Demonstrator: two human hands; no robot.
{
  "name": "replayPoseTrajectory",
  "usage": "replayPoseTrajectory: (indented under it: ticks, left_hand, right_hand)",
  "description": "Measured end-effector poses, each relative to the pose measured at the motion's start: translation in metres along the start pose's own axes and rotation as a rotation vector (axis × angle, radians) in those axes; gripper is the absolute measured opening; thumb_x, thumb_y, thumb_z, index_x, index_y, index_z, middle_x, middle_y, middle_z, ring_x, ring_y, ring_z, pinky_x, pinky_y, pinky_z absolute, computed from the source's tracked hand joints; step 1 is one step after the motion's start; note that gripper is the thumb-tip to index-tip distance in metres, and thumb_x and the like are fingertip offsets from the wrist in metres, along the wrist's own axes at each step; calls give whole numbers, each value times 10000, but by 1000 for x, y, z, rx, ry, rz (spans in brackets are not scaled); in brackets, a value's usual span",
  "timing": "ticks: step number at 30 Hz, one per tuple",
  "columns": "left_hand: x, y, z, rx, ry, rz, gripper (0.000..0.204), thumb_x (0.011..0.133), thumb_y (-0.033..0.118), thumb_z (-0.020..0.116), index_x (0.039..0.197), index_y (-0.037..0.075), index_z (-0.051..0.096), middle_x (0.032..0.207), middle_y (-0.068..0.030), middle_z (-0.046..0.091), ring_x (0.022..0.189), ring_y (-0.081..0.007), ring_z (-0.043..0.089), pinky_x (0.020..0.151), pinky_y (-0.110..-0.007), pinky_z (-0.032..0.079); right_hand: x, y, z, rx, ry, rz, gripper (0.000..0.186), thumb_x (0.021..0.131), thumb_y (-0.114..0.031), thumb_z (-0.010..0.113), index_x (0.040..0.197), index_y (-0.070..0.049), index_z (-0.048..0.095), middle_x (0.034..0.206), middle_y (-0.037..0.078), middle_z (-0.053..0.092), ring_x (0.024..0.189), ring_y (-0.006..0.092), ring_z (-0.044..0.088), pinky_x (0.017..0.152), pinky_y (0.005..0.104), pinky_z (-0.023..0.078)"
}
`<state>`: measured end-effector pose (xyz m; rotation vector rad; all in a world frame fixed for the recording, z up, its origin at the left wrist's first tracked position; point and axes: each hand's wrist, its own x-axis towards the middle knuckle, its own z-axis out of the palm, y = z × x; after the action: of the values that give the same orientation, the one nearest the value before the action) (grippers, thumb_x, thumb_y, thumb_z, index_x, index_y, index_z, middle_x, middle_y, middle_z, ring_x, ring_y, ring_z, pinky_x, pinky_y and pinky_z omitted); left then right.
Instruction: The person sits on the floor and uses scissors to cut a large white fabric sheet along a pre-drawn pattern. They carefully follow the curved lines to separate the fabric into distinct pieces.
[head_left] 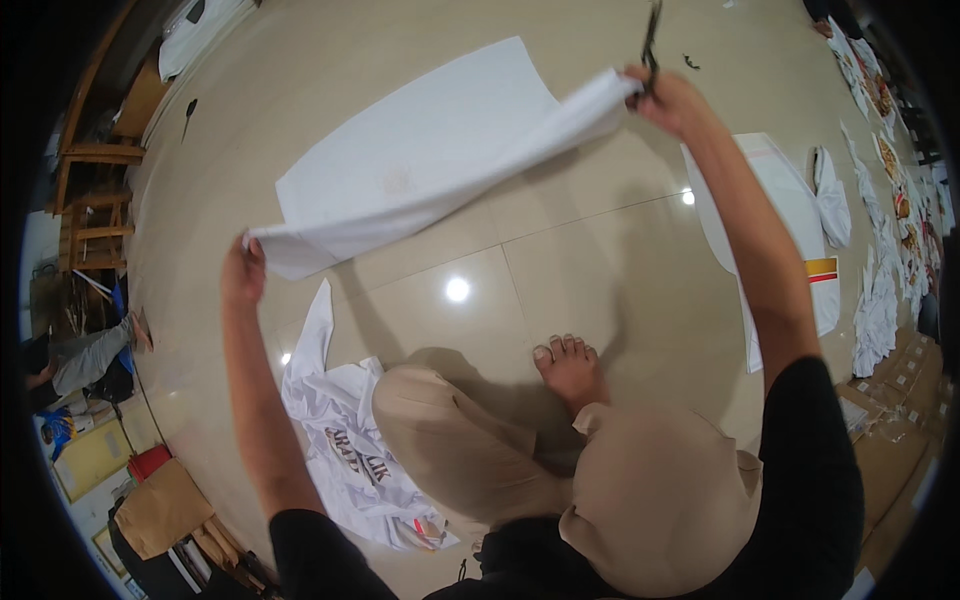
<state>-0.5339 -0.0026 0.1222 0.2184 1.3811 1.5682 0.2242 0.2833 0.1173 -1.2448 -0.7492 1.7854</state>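
A long white piece of cloth stretches between my two hands, its near edge lifted off the floor and folded over. My left hand is closed on its near left corner. At the far right, my right hand grips the other end. Dark scissors are also in that right hand, pointing away from me; their blades are blurred. The far part of the cloth lies flat on the tiles. Beside my left knee sits a crumpled white garment with dark printing.
Flat white cut pieces lie to the right, one with a yellow and red band. Beyond them are piled white fabrics and brown cardboard. A small dark tool rests far left, near wooden furniture. Another person's leg shows at left.
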Motion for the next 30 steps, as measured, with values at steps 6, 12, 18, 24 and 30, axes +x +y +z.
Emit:
replayPoseTrajectory:
  ticks: [6, 12, 18, 24, 30]
  left_hand:
    - [87, 188, 118, 123, -43, 318, 236, 1138, 46, 524, 1269, -149, 549, 1097, -206, 691, 880, -225, 720, 766, -275, 673]
    - [31, 298, 179, 144, -267, 450, 262, 1117, 6, 589, 1316, -164, 605, 1150, -189, 700, 943, -189, 716, 801, -236, 645]
    - [-63, 226, 189, 231, -221, 501, 297, 1096, 52, 659, 1324, -135, 626, 1046, -140, 708, 866, -125, 708, 766, -197, 633]
    - [-79, 48, 185, 319, -1, 364, 266, 1066, 150, 735, 1210, -65, 674, 914, -95, 708, 734, -134, 687, 672, -240, 585]
    - [-72, -110, 191, 415, 10, 179, 267, 1056, 178, 753, 1203, -20, 650, 911, -112, 720, 757, -174, 718, 669, -289, 603]
  right_hand:
    - [84, -184, 43, -2, -37, -347, 197, 977, -106, 802, 1078, -12, 663, 1007, 114, 706, 887, 226, 681, 699, 370, 581]
    - [30, -302, 31, -56, -92, -648, 187, 986, -98, 788, 1098, -8, 669, 1005, 118, 720, 890, 232, 704, 684, 379, 590]
    - [9, -300, -32, -124, -46, -665, 180, 995, -89, 774, 1118, -4, 675, 1002, 121, 735, 893, 239, 727, 668, 388, 599]
    - [34, -194, -108, -162, 22, -489, 194, 989, -114, 787, 1108, 1, 686, 1003, 110, 731, 878, 224, 706, 658, 367, 579]
    - [33, -68, -149, -267, 207, -236, 297, 934, -159, 874, 1107, 25, 717, 987, 41, 676, 809, 141, 614, 648, 295, 522]
